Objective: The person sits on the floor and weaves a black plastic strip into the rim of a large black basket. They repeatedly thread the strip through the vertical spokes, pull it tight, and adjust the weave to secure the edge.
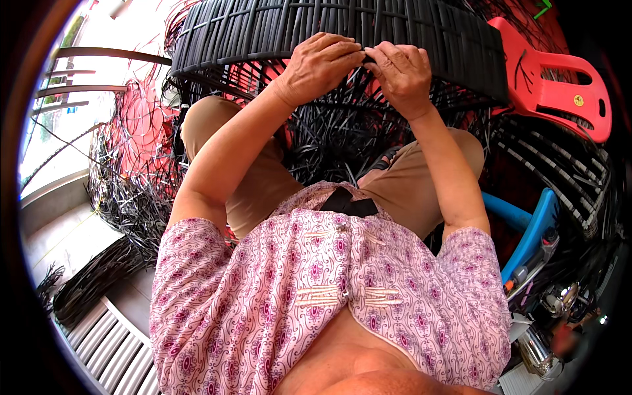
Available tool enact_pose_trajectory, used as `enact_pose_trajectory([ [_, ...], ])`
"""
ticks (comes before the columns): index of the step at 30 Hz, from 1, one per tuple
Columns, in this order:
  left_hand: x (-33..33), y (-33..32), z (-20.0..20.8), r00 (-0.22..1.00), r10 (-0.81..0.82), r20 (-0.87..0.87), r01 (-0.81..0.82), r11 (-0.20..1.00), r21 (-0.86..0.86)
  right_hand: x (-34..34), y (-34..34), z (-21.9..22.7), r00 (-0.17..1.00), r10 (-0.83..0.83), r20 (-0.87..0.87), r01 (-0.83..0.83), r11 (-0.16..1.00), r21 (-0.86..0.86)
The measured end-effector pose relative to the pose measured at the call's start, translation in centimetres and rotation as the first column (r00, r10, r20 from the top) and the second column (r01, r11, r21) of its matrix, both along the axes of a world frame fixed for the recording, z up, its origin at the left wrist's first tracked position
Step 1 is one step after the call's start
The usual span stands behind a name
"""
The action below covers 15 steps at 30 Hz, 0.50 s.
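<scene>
A large, curved piece of black wickerwork (342,26) lies across the far side, in front of my knees. Its close-set black strips run over a frame, and loose ends hang below its near rim. My left hand (321,69) is closed at this rim, fingers bent and pinching near the middle. Close beside it, my right hand (403,76) also pinches the rim, thumb tucked under the fingers. The two sets of fingertips almost meet around a small dark bit, possibly a strip end, which the fingers mostly hide.
Heaps of loose black strips (336,141) lie between my legs and at the left. A red plastic chair (526,85) stands at the far right. Nearer are a blue plastic piece (532,230), hand tools (533,266) and shiny metal ware (536,349). A white slatted piece (108,345) lies lower left.
</scene>
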<state>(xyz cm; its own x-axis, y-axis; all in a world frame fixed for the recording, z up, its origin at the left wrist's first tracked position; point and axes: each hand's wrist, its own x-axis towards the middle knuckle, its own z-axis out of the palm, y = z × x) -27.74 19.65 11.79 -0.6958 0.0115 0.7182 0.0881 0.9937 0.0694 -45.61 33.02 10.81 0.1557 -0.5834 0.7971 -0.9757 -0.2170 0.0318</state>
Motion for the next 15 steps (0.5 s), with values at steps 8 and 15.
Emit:
enact_pose_trajectory([
  [8,-0.02,0.27,-0.2,0.999,0.023,-0.025,-0.024,1.0,-0.011,0.2,0.11,-0.16,1.0,-0.014,0.007,0.014,1.0,0.007],
  [15,-0.36,0.64,0.18,1.0,0.018,-0.009,-0.016,0.986,0.168,-0.15,0.5,-0.46,0.999,-0.028,0.034,0.029,0.999,-0.023],
])
